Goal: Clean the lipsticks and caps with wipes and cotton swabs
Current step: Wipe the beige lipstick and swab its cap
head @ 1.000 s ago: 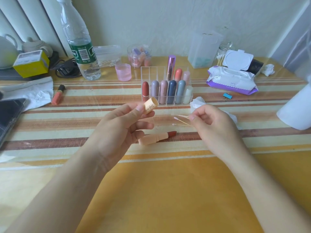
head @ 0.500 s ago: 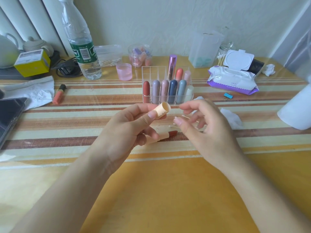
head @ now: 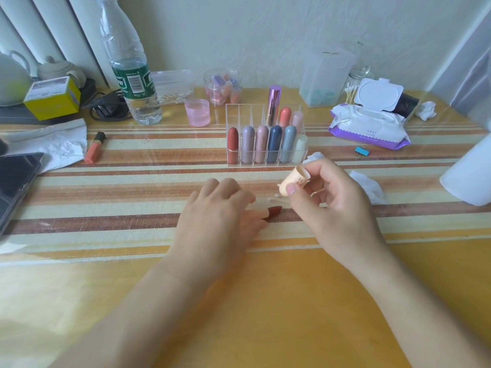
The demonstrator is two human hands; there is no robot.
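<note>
My right hand (head: 340,208) pinches a peach lipstick cap (head: 293,181) between thumb and fingers, open end up, just above the table. A thin stick shows between its fingers. My left hand (head: 218,216) lies palm down over the peach lipstick, and only the dark red tip (head: 275,210) sticks out past its fingers. Whether those fingers grip the lipstick is hidden. A few cotton swabs (head: 276,200) lie on the table between my hands. A crumpled wipe (head: 369,187) rests to the right of my right hand.
A clear organizer (head: 265,160) with several capped lipsticks stands behind my hands. An open wipes pack (head: 369,123) and swab jar (head: 356,86) sit back right, a white roll (head: 470,176) at the right edge. Water bottle (head: 130,75), phone (head: 16,181) and a loose lipstick (head: 94,151) are at left.
The peach cap passed from my left hand to my right hand. My left hand dropped onto the lipstick lying on the table.
</note>
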